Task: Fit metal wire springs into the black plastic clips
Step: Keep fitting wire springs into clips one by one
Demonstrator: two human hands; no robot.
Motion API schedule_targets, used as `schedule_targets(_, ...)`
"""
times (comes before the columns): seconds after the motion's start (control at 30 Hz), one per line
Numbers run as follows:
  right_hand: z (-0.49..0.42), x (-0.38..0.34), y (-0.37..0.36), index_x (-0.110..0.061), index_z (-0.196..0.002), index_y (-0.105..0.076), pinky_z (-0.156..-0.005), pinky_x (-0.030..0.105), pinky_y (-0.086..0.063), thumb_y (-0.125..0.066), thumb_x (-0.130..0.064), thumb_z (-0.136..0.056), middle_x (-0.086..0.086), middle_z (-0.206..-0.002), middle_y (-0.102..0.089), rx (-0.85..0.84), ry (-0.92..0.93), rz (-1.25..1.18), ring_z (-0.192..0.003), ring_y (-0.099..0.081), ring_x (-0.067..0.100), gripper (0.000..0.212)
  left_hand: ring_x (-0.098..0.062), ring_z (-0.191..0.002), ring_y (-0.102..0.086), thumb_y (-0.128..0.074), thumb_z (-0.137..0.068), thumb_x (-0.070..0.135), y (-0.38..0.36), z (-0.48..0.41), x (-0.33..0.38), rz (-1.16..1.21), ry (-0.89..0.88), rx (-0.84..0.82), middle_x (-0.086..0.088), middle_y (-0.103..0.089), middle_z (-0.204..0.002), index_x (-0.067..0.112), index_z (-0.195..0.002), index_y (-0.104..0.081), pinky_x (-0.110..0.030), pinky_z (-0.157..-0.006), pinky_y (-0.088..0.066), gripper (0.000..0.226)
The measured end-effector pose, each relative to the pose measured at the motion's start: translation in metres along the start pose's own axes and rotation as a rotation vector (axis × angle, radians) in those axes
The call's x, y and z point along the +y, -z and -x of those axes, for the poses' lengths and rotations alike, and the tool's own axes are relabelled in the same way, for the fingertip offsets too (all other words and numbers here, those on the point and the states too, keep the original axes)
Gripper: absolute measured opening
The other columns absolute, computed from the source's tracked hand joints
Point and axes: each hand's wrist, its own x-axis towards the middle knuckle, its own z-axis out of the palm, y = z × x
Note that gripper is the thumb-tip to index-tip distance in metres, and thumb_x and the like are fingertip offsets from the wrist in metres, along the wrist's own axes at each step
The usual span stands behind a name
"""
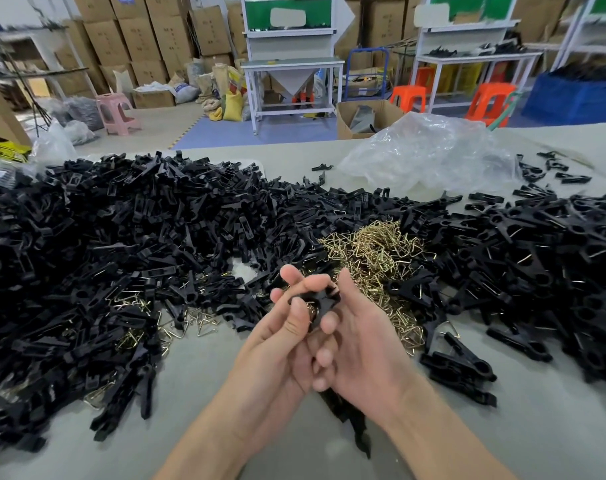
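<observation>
My left hand (277, 336) and my right hand (360, 341) meet above the table's near middle and together hold one black plastic clip (320, 301) between their fingertips. A brass-coloured wire spring (312, 310) shows inside the clip, between my thumbs. Behind my hands lies a heap of brass wire springs (374, 251). A very large pile of black clips (121, 244) covers the table to the left. Another pile of black clips (543, 258) spreads to the right. More black clips lie under my wrists, mostly hidden.
The grey table (536, 427) shows bare surface near its front edge. A crumpled clear plastic bag (429, 150) lies at the back right. Loose springs (204, 322) are scattered left of my hands. Beyond the table are cardboard boxes, stools and workbenches.
</observation>
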Motion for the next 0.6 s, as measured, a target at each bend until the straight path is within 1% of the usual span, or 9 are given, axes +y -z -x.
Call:
schedule_targets(0.1, -0.0023, 0.0035, 0.0002, -0.022, -0.135, -0.066, -0.055, 0.023, -0.059, -0.030, -0.065, -0.102, 0.016, -0.138, -0.063, -0.038, 0.032, 0.024, -0.072, -0.072, 0.010, 0.064, -0.010, -0.063, -0.057, -0.077, -0.087, 0.037, -0.0003, -0.0007, 0.0015, 0.047, -0.006, -0.010, -0.004, -0.062, -0.086, 0.017, -0.134, -0.059, -0.023, -0.049, -0.048, 0.054)
schedule_targets(0.17, -0.0050, 0.0058, -0.0002, -0.030, -0.132, -0.067, -0.046, 0.021, -0.056, -0.033, -0.070, -0.098, 0.010, -0.137, -0.065, 0.010, 0.039, 0.067, -0.073, -0.065, 0.012, 0.063, -0.011, -0.064, -0.058, -0.074, -0.089, 0.037, -0.0006, -0.0008, 0.0009, 0.009, -0.013, -0.007, -0.005, -0.063, -0.088, 0.017, -0.132, -0.060, -0.023, -0.050, -0.048, 0.050)
schedule_targets(0.27, -0.0076, 0.0097, 0.0022, -0.040, -0.125, -0.070, -0.038, 0.020, -0.047, -0.041, -0.083, -0.087, -0.002, -0.133, -0.068, 0.116, 0.024, 0.151, -0.090, -0.062, 0.018, 0.064, -0.012, -0.064, -0.057, -0.063, -0.092, 0.035, -0.0022, -0.0002, -0.0020, -0.126, -0.019, 0.000, -0.007, -0.064, -0.089, 0.020, -0.130, -0.063, -0.024, -0.051, -0.048, 0.040)
schedule_targets(0.3, -0.0080, 0.0091, 0.0031, -0.040, -0.119, -0.073, -0.043, 0.024, -0.048, -0.045, -0.086, -0.081, -0.003, -0.130, -0.070, 0.146, 0.017, 0.142, -0.099, -0.060, 0.023, 0.066, -0.013, -0.063, -0.056, -0.061, -0.092, 0.035, -0.0031, 0.0002, -0.0027, -0.158, -0.014, -0.007, -0.007, -0.064, -0.088, 0.021, -0.129, -0.063, -0.024, -0.052, -0.048, 0.040)
schedule_targets(0.37, -0.0077, 0.0060, 0.0042, -0.034, -0.099, -0.081, -0.070, 0.032, -0.049, -0.050, -0.089, -0.073, -0.006, -0.117, -0.076, 0.180, 0.011, 0.065, -0.103, -0.069, 0.020, 0.068, -0.015, -0.063, -0.055, -0.063, -0.094, 0.038, -0.0051, 0.0012, -0.0024, -0.175, 0.007, -0.044, -0.008, -0.063, -0.086, 0.019, -0.130, -0.062, -0.024, -0.055, -0.047, 0.041)
schedule_targets(0.43, -0.0069, 0.0053, 0.0044, -0.029, -0.082, -0.083, -0.079, 0.033, -0.044, -0.050, -0.090, -0.071, -0.009, -0.100, -0.078, 0.195, 0.037, 0.022, -0.085, -0.075, 0.011, 0.070, -0.016, -0.065, -0.056, -0.068, -0.092, 0.042, -0.0059, 0.0020, -0.0012, -0.172, 0.039, -0.080, -0.008, -0.063, -0.087, 0.017, -0.133, -0.061, -0.024, -0.058, -0.047, 0.049)
schedule_targets(0.5, -0.0065, 0.0056, 0.0016, -0.022, -0.081, -0.079, -0.061, 0.031, -0.052, -0.050, -0.091, -0.070, -0.003, -0.084, -0.075, 0.223, 0.064, 0.011, -0.066, -0.072, 0.015, 0.075, -0.016, -0.066, -0.057, -0.068, -0.092, 0.043, -0.0056, 0.0028, 0.0001, -0.177, 0.052, -0.094, -0.008, -0.064, -0.089, 0.016, -0.135, -0.059, -0.025, -0.059, -0.047, 0.052)
schedule_targets(0.57, -0.0064, 0.0078, 0.0008, -0.020, -0.075, -0.068, -0.037, 0.025, -0.046, -0.050, -0.092, -0.072, 0.005, -0.062, -0.059, 0.333, 0.120, 0.086, -0.041, -0.056, 0.019, 0.074, -0.016, -0.066, -0.059, -0.067, -0.092, 0.045, -0.0060, 0.0025, 0.0002, -0.197, 0.050, -0.088, -0.009, -0.066, -0.090, 0.018, -0.137, -0.057, -0.025, -0.059, -0.048, 0.053)
schedule_targets(0.6, -0.0065, 0.0088, 0.0002, -0.020, -0.069, -0.060, -0.032, 0.022, -0.041, -0.050, -0.090, -0.074, 0.004, -0.055, -0.048, 0.398, 0.153, 0.107, -0.034, -0.046, 0.017, 0.071, -0.016, -0.066, -0.060, -0.068, -0.091, 0.046, -0.0065, 0.0021, -0.0002, -0.213, 0.047, -0.080, -0.011, -0.067, -0.089, 0.021, -0.137, -0.057, -0.025, -0.058, -0.049, 0.053)
